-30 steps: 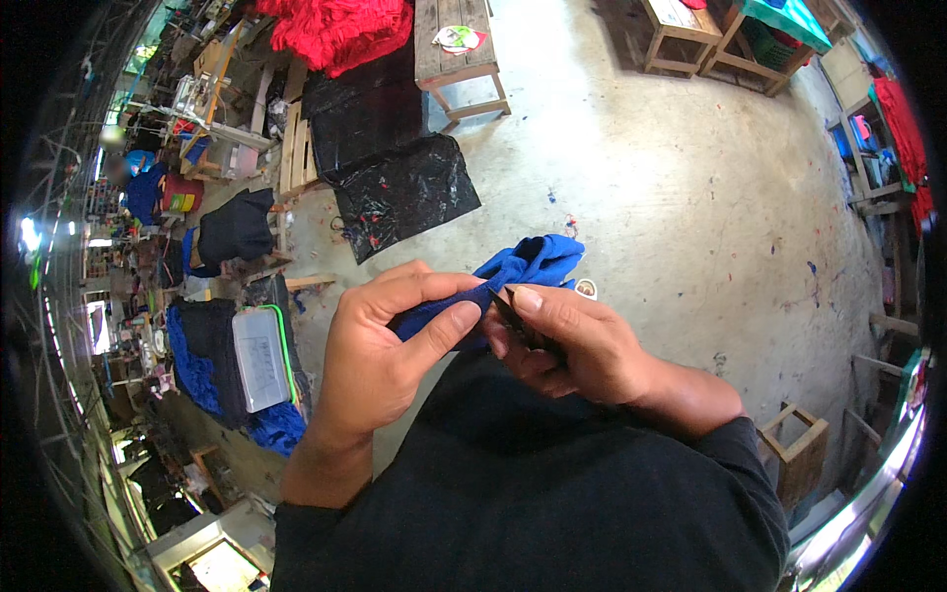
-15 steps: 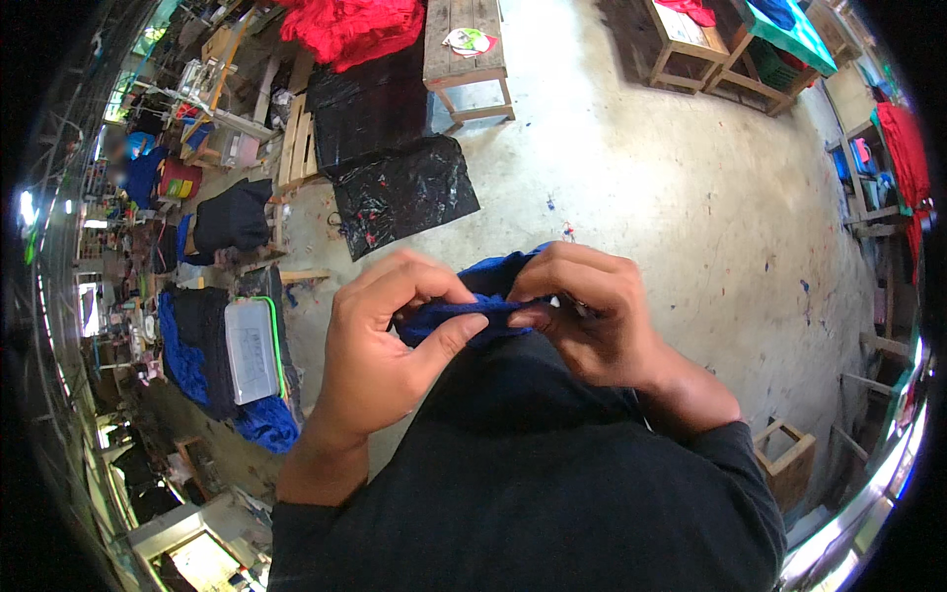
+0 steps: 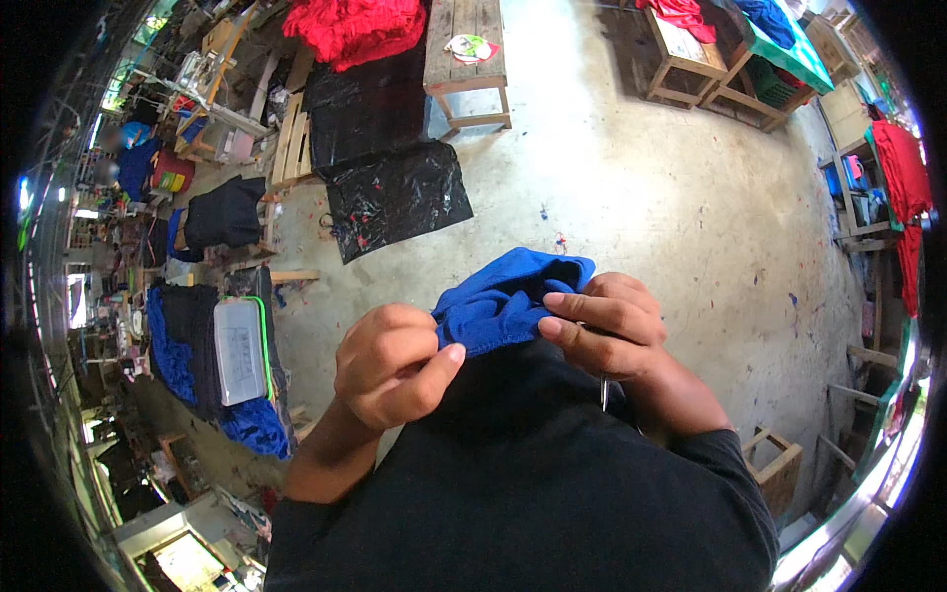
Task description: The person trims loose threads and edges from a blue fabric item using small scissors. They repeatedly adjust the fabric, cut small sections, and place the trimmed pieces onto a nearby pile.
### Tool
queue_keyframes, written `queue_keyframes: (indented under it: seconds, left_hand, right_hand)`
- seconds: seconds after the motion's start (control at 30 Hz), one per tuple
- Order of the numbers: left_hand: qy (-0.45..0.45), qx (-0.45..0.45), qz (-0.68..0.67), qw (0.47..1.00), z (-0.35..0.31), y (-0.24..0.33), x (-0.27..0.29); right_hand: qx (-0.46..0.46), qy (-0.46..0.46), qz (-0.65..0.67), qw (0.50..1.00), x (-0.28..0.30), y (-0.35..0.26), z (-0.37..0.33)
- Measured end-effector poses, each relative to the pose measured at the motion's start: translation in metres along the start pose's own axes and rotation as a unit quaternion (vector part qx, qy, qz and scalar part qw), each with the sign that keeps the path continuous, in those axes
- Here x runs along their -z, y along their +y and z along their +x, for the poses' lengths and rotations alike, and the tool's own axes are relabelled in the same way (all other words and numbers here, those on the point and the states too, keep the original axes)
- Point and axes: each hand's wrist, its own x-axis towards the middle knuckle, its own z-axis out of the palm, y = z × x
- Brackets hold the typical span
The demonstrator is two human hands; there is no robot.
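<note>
I hold a crumpled piece of bright blue knit cloth (image 3: 508, 296) in the air, on my side of the shiny black plastic sheet (image 3: 400, 202) and to its right. My left hand (image 3: 390, 360) clamps the cloth's left end between thumb and curled fingers; my right hand (image 3: 617, 331) pinches its right end. A thin silver metal tip (image 3: 604, 393) pokes out below my right hand, the rest hidden. A clear plastic box with a green rim (image 3: 240, 350) sits left of the sheet, nearer me; a heap of red cloth (image 3: 357, 30) lies at its far end.
</note>
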Motion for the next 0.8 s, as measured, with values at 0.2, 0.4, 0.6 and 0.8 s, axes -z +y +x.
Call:
queue_keyframes:
  seconds: [0.2, 0.4, 0.6, 0.8]
  left_hand:
    - [-0.069, 0.264, -0.094, 0.957, 0.025, 0.002, -0.007]
    - [-0.058, 0.505, -0.339, 0.791, 0.03, 0.001, -0.007]
    - [-0.049, 0.546, -0.388, 0.741, 0.033, -0.003, -0.007]
    - [-0.083, 0.501, -0.372, 0.777, 0.038, -0.001, -0.006]
  right_hand:
    - [-0.225, -0.009, 0.079, 0.971, 0.001, -0.004, 0.015]
    - [-0.463, 0.046, 0.216, 0.859, 0.001, -0.023, 0.021]
    - [-0.644, -0.07, 0.522, 0.555, 0.009, -0.058, 0.038]
    - [-0.661, -0.057, 0.602, 0.445, 0.007, -0.055, 0.048]
